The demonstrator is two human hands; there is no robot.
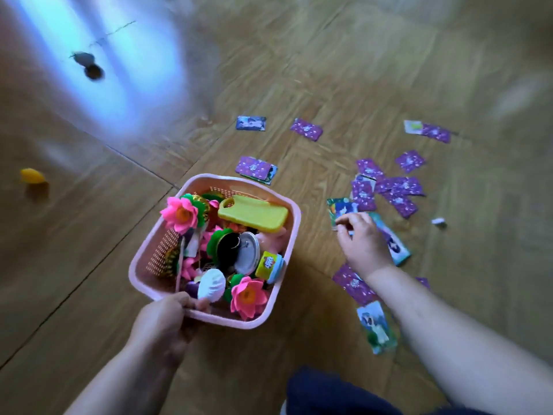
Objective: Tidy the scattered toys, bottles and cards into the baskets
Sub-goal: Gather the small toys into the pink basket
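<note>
Left hand (163,320) curled tight over near rim of pink basket (291,229), full of toys. Right of basket, right hand (363,244) pinching a card (339,209) among scattered cards (398,190) on wooden floor (89,295).

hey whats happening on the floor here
A person is tidying up. The left hand holds the near rim of a pink basket already full of paper flowers and toys. The right hand pinches picture cards from the floor. Many purple-backed cards still lie scattered, and a yellow toy sits far left.
</note>
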